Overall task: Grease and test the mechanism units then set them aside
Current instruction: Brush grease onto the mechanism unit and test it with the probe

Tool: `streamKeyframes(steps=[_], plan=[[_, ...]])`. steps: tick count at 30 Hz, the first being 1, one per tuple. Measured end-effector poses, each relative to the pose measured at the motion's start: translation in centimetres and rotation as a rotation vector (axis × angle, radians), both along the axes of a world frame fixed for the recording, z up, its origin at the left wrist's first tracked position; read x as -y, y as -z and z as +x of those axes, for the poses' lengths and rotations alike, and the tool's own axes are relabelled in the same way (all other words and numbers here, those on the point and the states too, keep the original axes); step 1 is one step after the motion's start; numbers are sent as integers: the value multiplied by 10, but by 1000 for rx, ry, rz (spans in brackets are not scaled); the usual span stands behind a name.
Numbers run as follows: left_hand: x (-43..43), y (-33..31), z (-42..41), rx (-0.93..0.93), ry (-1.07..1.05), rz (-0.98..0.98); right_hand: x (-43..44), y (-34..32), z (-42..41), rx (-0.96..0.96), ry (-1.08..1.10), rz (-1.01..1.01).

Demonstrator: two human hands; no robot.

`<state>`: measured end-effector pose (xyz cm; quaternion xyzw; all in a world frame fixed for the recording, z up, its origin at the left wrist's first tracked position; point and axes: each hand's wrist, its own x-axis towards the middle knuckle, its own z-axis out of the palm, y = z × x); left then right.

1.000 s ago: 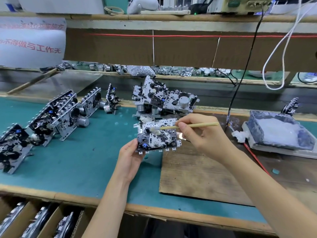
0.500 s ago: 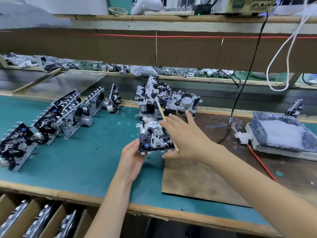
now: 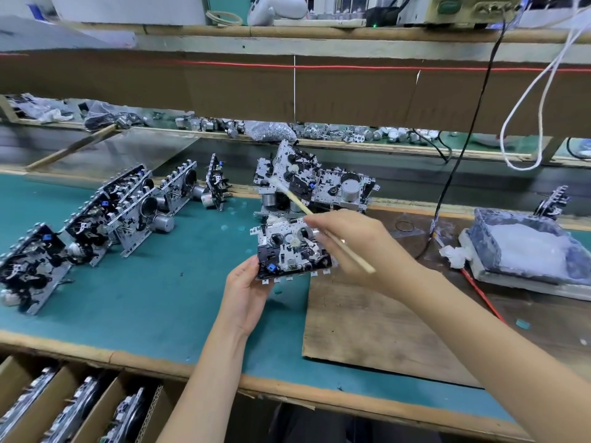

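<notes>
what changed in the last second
The right hand swung the stick off the mechanism unit: its swab tip, on the unit's top left before, now points up and away, toward the pile behind. The left hand still holds the unit at its near left corner; the row of units on the mat is unchanged.

Nothing here can be read from where I stand. The beige instrument (image 3: 463,9) on the top shelf (image 3: 319,33) has a green plate and small panel markings, all too blurred to make out. Any marks on the mechanism unit (image 3: 292,251) held over the tabletop (image 3: 160,298) are too small to tell.
</notes>
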<state>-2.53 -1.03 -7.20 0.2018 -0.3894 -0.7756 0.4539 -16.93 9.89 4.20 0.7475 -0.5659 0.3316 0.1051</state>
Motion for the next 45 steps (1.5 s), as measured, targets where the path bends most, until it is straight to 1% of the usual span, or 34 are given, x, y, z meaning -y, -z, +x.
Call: streamKeyframes(steps=[2,4,14,19,27,34,42,45], plan=[[1,1,0,1,-13,10,-8,-1,0,62,-49,-90],[1,1,-1,-10,-17,13,-14,-3,1,97,-82,-113],[1,2,-1,3,-41,20,-22,-2,8,129,-74,-47],[1,1,-1,-1,-42,19,-21,-1,7,115,-75,-40],[0,-1,-1,1,-32,25,-25,-4,9,24,-70,-5],[-1,-2,-1,8,-30,18,-27,-7,9,-57,-77,89],[0,1,-2,11,-31,25,-26,-8,9,-98,-92,111],[1,1,-2,9,-27,16,-26,-9,8,-58,-91,75]])
